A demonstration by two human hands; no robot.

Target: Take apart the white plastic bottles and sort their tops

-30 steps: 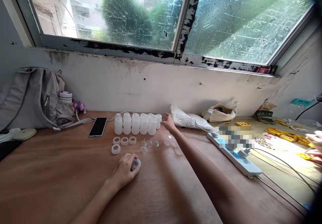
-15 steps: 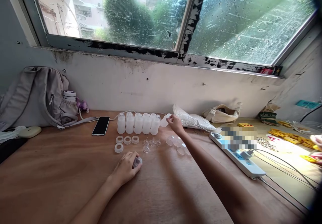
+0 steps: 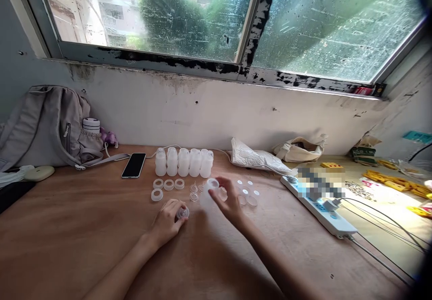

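My left hand rests on the wooden table, its fingers closed on a small clear round part. To its right, my right hand holds a translucent white bottle above the table, with the open mouth towards the fingers. Behind both hands stand several frosted bottles in rows. White rings lie in front of them. Small clear parts are beside the rings, some hidden by the held bottle. Clear discs lie right of my right hand.
A phone lies left of the bottles, near a grey backpack. At the back right are a white padded package and a cloth pouch. A power strip with cables crosses the right side.
My right hand has come from beside the bottle rows towards my left hand, bringing the bottle with it. My left hand still holds the clear part in nearly the same place.
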